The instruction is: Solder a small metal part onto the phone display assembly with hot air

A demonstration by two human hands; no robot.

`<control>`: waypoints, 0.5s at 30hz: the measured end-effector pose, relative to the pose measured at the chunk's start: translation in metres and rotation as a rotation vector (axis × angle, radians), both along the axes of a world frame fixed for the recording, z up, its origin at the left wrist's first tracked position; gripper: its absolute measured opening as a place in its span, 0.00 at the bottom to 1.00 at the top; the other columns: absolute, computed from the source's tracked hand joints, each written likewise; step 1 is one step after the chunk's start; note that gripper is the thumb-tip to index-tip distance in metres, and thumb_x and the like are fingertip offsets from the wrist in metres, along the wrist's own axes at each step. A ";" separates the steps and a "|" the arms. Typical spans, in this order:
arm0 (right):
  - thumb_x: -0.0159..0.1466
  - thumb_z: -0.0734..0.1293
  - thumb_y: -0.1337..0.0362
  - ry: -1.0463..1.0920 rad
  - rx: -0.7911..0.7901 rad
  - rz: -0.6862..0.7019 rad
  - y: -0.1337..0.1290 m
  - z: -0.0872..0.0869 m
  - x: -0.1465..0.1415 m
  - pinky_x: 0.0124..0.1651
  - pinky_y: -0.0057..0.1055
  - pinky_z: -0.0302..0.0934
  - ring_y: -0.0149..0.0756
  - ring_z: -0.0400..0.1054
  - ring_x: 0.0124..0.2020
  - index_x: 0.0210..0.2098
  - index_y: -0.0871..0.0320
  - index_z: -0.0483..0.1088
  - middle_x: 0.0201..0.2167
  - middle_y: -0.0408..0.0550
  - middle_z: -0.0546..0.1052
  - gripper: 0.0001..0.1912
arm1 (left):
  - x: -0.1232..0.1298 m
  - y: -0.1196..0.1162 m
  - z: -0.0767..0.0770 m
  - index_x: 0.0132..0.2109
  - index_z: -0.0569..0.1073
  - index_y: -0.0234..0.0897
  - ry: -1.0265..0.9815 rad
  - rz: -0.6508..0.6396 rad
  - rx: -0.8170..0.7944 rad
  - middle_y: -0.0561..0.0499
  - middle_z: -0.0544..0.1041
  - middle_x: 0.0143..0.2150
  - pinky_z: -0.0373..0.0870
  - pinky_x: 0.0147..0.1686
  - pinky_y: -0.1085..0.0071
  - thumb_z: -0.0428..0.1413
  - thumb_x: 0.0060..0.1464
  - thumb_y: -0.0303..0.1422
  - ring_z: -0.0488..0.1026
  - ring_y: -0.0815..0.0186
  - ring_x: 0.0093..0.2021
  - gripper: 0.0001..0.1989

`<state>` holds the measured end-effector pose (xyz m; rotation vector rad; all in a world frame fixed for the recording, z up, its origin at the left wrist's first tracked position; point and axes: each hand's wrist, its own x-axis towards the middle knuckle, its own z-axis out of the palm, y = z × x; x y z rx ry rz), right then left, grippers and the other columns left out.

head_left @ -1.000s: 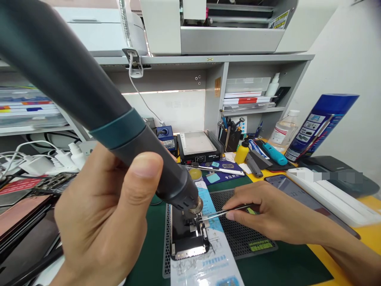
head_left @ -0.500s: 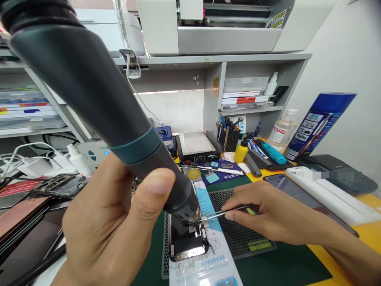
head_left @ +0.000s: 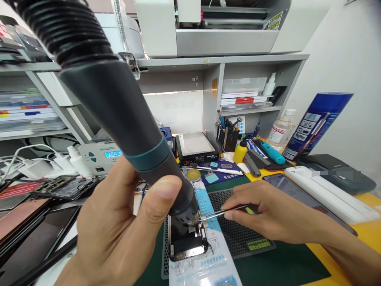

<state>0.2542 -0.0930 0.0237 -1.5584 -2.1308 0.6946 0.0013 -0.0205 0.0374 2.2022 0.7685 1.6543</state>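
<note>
My left hand [head_left: 116,230] grips a dark hot air gun [head_left: 125,115] with a teal ring, its metal nozzle [head_left: 193,217] pointing down just above a small black phone part [head_left: 186,242]. That part lies on a pale blue and white printed sheet [head_left: 211,254] over a black perforated mat [head_left: 238,234]. Thin metal tweezers [head_left: 222,212] are pinched in my right hand [head_left: 268,216], their tips meeting the part right under the nozzle.
A station reading 380 [head_left: 102,153] stands left, with phone screens [head_left: 26,226] and white chargers [head_left: 38,165]. Behind are a heating plate [head_left: 196,147], a yellow bottle [head_left: 240,151], a tool holder [head_left: 228,133], a blue can [head_left: 317,123], a clear bottle [head_left: 281,131] and a phone [head_left: 294,190].
The hot air gun has tilted more upright, its ribbed hose end swinging into view at the top left and uncovering the station display. My left hand shifted slightly right; the tweezers stayed put.
</note>
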 end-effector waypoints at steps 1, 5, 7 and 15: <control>0.70 0.65 0.56 0.001 0.002 0.000 0.000 0.000 0.000 0.32 0.27 0.58 0.30 0.70 0.31 0.40 0.49 0.79 0.33 0.38 0.80 0.11 | -0.002 0.001 -0.001 0.46 0.77 0.50 0.050 -0.001 0.002 0.52 0.82 0.38 0.72 0.24 0.58 0.56 0.59 0.43 0.79 0.53 0.36 0.10; 0.70 0.65 0.57 0.006 0.010 0.009 -0.003 0.000 0.000 0.33 0.27 0.58 0.30 0.70 0.31 0.40 0.50 0.79 0.33 0.39 0.79 0.10 | -0.004 0.003 0.000 0.46 0.76 0.51 0.129 0.019 0.024 0.53 0.81 0.39 0.69 0.22 0.60 0.53 0.62 0.45 0.79 0.54 0.38 0.11; 0.70 0.65 0.57 0.007 0.016 0.010 -0.003 -0.001 0.000 0.33 0.27 0.57 0.30 0.70 0.31 0.40 0.50 0.79 0.32 0.39 0.79 0.10 | -0.003 0.003 0.003 0.45 0.76 0.51 0.137 0.008 0.055 0.53 0.81 0.38 0.69 0.22 0.61 0.53 0.62 0.44 0.78 0.55 0.38 0.10; 0.70 0.65 0.59 -0.014 0.035 0.009 -0.002 0.000 -0.002 0.31 0.26 0.55 0.28 0.68 0.30 0.39 0.51 0.79 0.31 0.38 0.78 0.10 | -0.001 -0.002 0.009 0.44 0.73 0.48 0.230 -0.012 0.112 0.56 0.79 0.37 0.70 0.27 0.72 0.50 0.64 0.39 0.75 0.66 0.36 0.08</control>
